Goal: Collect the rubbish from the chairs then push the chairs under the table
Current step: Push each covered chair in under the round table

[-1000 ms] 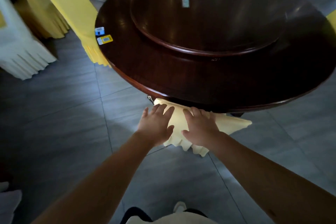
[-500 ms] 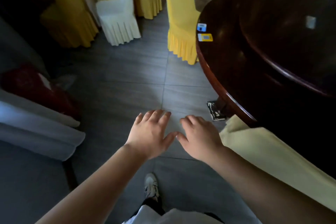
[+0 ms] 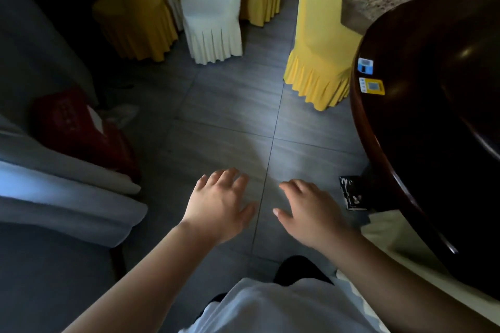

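My left hand [image 3: 219, 204] and my right hand [image 3: 308, 211] hover side by side over the grey floor, fingers spread, holding nothing. The dark round wooden table [image 3: 433, 127] fills the right side. A pale yellow covered chair [image 3: 392, 238] sits tucked under its near edge, to the right of my right hand. Another yellow covered chair [image 3: 319, 43] stands against the table's far left rim. On the floor at the left lie a red bag [image 3: 78, 130] and a crumpled white piece of rubbish [image 3: 123, 113].
A white covered chair [image 3: 211, 24] and several yellow covered chairs [image 3: 140, 16] stand grouped at the back. White cloth-covered furniture [image 3: 54, 197] fills the left edge. Two stickers [image 3: 370, 76] sit on the table rim. The table's metal foot [image 3: 351, 192] shows near my right hand.
A second ago both hands pressed on the pale yellow chair under the table. They have come off it, and my view has swung left over the floor and chairs.
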